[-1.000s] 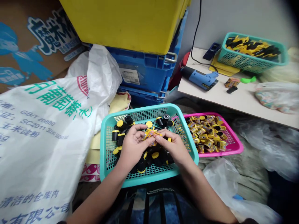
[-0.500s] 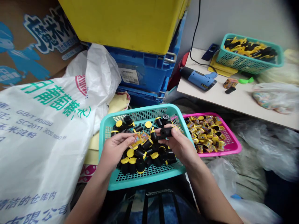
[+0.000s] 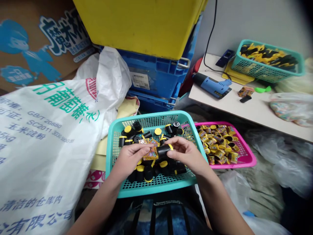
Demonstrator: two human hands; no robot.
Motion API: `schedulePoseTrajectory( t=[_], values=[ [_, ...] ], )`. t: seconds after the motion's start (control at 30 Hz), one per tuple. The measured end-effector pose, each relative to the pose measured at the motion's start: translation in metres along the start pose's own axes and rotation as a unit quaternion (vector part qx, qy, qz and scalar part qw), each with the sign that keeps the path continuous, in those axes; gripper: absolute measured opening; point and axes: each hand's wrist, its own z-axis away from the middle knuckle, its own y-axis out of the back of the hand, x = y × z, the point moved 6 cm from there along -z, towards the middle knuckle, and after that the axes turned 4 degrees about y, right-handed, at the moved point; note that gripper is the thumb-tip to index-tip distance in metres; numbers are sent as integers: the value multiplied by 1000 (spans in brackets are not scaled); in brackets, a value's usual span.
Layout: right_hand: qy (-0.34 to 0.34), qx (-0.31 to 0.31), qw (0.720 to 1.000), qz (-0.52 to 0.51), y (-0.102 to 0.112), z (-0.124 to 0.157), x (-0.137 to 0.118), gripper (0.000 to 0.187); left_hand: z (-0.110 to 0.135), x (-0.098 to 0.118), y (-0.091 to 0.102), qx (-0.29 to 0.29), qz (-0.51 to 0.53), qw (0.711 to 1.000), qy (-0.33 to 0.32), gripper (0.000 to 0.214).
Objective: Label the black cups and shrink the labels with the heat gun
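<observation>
A teal mesh basket (image 3: pixel 112 163) rests on my lap and holds several black cylinders with yellow caps. My right hand (image 3: pixel 188 155) pinches one black cylinder (image 3: pixel 163 150) lying sideways above the pile. My left hand (image 3: pixel 129 158) is closed on a strip of orange-yellow stickers (image 3: pixel 149 153), whose edge meets the cylinder's left end. A pink mesh basket (image 3: pixel 245 161) to the right holds several cylinders wrapped in those stickers.
A white printed sack (image 3: pixel 44 140) fills the left. Blue crates (image 3: pixel 156 76) under a yellow bin (image 3: pixel 139 23) stand behind. On a white table (image 3: pixel 246 107) at right: a blue power tool (image 3: pixel 212 86), another teal basket (image 3: pixel 266 62), a plastic bag (image 3: pixel 290 107).
My hands parted, the right one picked a black cylinder out of the basket, then both came together again so the sticker strip meets the cylinder. The view shifted slightly.
</observation>
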Motion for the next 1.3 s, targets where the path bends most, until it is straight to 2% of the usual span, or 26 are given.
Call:
schedulePoseTrajectory(
  t=[0.17, 0.33, 0.43, 0.53, 0.63, 0.7, 0.87, 1.03, 1.17, 1.3],
  values=[
    [5, 38, 997, 69, 3, 2, 3, 40, 0, 5, -6, -15, 23, 999, 25, 25],
    [48, 61, 991, 106, -6, 1, 1, 38, 3, 3, -14, -47, 80, 993, 70, 34],
    [56, 28, 997, 44, -15, 1, 6, 35, 5, 3, -16, -42, 95, 993, 50, 33],
    [22, -9, 997, -67, -24, 1, 14, 40, 7, 2, -22, -63, 128, 989, 44, 31],
    [-35, -56, 980, -186, -35, 2, 21, 46, 10, 4, -30, -86, 172, 980, 42, 26],
    [-53, -79, 970, -224, -40, 2, 23, 45, 11, 7, -32, -85, 192, 977, 35, 23],
    [-19, -50, 982, -179, -36, 0, 27, 42, 12, 2, -31, -59, 192, 979, 37, 28],
    [0, -43, 989, -141, -33, 0, 30, 43, 14, -2, -31, -66, 183, 980, 28, 30],
    [-13, -27, 984, -175, -32, -1, 25, 47, 16, 2, -35, -48, 156, 986, 19, 30],
    [-23, -21, 975, -218, -34, 1, 20, 52, 16, 9, -38, -22, 130, 991, -21, 28]
  ],
)
